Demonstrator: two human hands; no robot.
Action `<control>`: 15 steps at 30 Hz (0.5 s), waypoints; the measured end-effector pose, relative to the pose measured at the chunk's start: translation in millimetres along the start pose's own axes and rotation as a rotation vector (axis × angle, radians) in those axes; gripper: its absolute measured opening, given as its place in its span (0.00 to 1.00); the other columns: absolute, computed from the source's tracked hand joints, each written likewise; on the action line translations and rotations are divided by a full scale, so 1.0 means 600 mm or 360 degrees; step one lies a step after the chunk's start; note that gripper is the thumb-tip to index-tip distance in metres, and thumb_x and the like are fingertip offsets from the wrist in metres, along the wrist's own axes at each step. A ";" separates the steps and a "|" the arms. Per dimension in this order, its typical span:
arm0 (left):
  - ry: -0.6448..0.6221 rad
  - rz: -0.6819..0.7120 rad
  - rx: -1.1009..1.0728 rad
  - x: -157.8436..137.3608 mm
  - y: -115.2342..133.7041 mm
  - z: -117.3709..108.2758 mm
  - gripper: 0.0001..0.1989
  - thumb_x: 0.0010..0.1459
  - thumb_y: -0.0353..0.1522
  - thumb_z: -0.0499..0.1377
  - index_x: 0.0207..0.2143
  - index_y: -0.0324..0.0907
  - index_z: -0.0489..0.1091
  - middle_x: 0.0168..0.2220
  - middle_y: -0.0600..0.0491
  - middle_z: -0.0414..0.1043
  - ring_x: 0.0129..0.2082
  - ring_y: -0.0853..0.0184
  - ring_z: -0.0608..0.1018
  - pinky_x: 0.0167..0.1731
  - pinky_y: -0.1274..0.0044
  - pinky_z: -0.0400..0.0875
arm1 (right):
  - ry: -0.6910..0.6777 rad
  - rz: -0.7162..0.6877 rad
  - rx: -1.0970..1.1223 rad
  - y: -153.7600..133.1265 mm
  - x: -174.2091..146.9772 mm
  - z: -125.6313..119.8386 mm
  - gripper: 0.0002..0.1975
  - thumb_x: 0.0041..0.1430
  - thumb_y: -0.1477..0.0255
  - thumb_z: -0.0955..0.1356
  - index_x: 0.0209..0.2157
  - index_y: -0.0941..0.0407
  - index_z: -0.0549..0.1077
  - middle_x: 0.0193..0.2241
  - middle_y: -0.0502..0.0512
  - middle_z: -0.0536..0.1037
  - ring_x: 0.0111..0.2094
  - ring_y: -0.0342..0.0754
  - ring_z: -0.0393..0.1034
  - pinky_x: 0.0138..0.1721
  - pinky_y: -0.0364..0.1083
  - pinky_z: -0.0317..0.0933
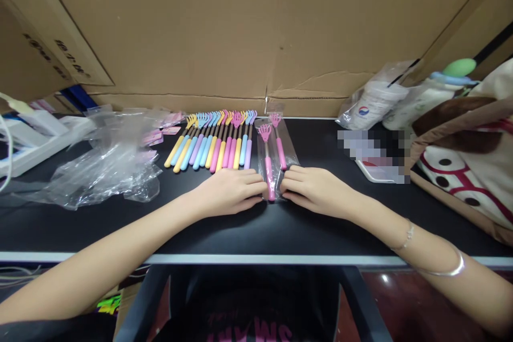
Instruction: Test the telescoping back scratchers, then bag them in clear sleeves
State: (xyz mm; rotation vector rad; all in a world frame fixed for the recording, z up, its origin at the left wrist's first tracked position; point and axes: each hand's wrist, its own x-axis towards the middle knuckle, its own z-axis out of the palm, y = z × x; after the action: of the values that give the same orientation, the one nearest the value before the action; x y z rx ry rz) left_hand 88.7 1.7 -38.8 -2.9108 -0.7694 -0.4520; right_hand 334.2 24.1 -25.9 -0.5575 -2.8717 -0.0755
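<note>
A pink back scratcher (269, 171) lies in a clear plastic bag (260, 157) on the black desk, its claw end pointing away from me. My left hand (232, 191) pinches the bag's left edge near the bottom of the handle. Opposite it, my right hand (316, 189) has its fingers curled on the right edge of the bag. Just behind and to the right is a second pink back scratcher (280, 144), also in a clear sleeve. Beyond my left hand, several back scratchers (212, 147) with yellow, blue, purple and pink handles lie in a row.
Clear plastic bags (108, 165) are heaped at the left, with small pink cards (154, 138) beside them. A white power strip (44, 139) sits farther left. On the right are a phone (377, 171), a bagged cup (371, 104) and a cloth bag (468, 155). Cardboard (256, 26) walls the back.
</note>
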 end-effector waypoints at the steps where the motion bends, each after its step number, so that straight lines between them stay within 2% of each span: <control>1: 0.0000 0.0001 0.0000 0.000 0.000 0.000 0.09 0.65 0.32 0.50 0.40 0.42 0.69 0.35 0.53 0.72 0.35 0.69 0.74 0.32 0.79 0.64 | -0.0005 0.0007 0.0002 -0.001 -0.001 -0.001 0.10 0.65 0.73 0.60 0.38 0.57 0.72 0.36 0.56 0.76 0.36 0.46 0.67 0.34 0.44 0.60; 15: 0.0015 0.0024 -0.0005 0.001 -0.001 -0.002 0.09 0.66 0.33 0.50 0.39 0.42 0.69 0.34 0.54 0.71 0.33 0.69 0.74 0.31 0.78 0.64 | -0.0066 0.0055 0.0059 -0.007 -0.006 -0.008 0.10 0.65 0.70 0.61 0.38 0.56 0.73 0.37 0.56 0.76 0.37 0.47 0.68 0.36 0.44 0.61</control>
State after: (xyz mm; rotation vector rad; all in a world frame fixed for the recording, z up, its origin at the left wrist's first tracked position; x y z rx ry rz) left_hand 88.9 2.1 -37.5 -2.9131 -0.7456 -0.4654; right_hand 337.1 18.6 -21.8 -0.6084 -2.8960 -0.0049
